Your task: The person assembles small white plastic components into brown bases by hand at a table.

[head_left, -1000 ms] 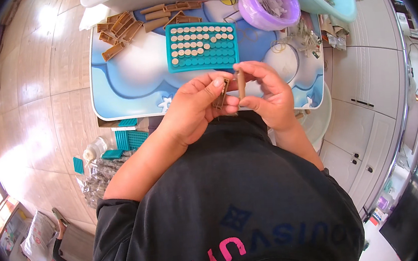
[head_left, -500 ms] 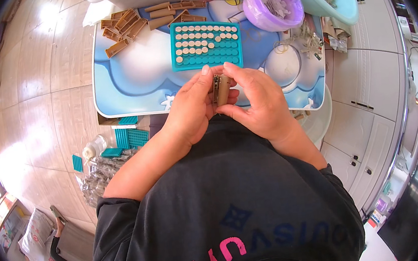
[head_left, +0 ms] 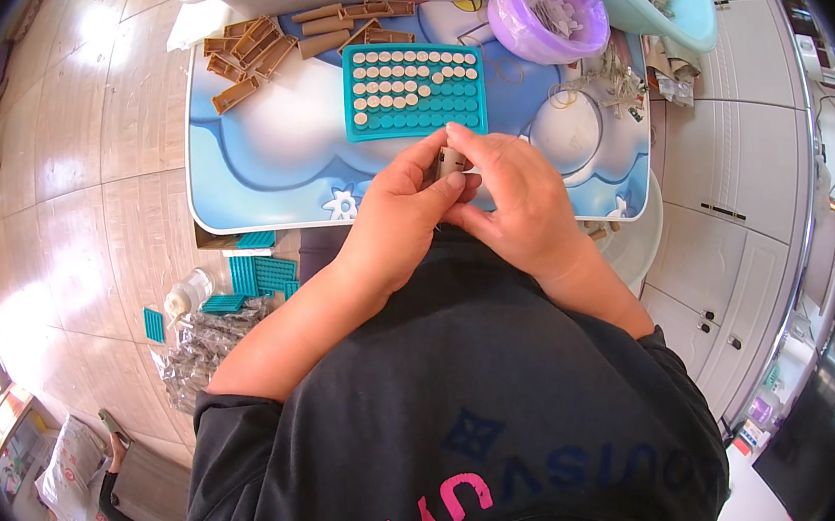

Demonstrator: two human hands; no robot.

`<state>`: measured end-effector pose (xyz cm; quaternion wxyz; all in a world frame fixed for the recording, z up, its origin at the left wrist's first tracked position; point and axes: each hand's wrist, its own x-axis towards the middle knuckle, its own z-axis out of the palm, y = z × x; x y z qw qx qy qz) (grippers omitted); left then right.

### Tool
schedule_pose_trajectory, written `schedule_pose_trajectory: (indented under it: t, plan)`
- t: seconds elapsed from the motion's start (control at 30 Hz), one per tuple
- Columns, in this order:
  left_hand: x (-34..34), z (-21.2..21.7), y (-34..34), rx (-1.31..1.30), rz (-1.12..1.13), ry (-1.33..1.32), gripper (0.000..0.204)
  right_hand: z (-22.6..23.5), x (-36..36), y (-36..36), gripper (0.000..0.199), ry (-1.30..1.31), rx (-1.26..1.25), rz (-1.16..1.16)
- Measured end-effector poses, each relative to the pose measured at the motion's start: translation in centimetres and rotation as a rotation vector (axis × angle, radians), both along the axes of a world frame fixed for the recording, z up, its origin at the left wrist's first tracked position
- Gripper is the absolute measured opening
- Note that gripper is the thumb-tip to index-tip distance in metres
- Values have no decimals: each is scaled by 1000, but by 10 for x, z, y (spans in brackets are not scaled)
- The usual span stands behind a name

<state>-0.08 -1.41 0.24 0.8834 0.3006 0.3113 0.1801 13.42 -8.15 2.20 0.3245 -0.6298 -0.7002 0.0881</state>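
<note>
Sliding the left thumb down across the brown casing point(head_left: 449, 161) since half a second ago, and tipping that casing so as to be showing only a short face. Pinching it between thumb and curled fingers of the left hand point(head_left: 388, 218). Curling the right hand point(head_left: 522, 195) in from the right, bringing both index fingertips close together at the far side; not being able to tell, for the right fingers, between pinching and merely cupping. Holding the casing over the near part of a blue-and-white table point(head_left: 266, 149), just nearer than a teal tray point(head_left: 459, 116). Facing white discs point(head_left: 384, 58) in the tray, packed along the far rows and thinning toward the near left. Leaving other brown casings point(head_left: 256, 47) heaped at the far left, and a purple bowl point(head_left: 522, 44) standing at the far right.
</note>
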Motion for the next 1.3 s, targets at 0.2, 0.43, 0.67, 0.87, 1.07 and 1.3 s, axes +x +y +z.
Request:
schedule_pose_trajectory:
  t: [0.2, 0.43, 0.67, 0.87, 1.07, 1.3]
  plan:
    - [-3, -8, -5, 394, -12, 66, 44, -6, 15, -3, 44, 452, -126, -44]
    - [-12, -1, 0, 558, -57, 177, 25, -18, 17, -10, 24, 1026, -180, -106]
    - [-9, 2, -7, 668, 76, 185, 15, -23, 4, -9, 22, 1026, -35, -107]
    - [-6, -3, 10, 150, -74, -9, 19, -17, 13, -10, 19, 772, -285, -83]
    - [-8, 1, 14, -153, -168, -29, 29, 17, 72, 24, 15, 206, -43, -297]
    - [-5, 2, 15, -143, -156, 22, 29, 27, 139, 88, 12, -557, -292, -349]
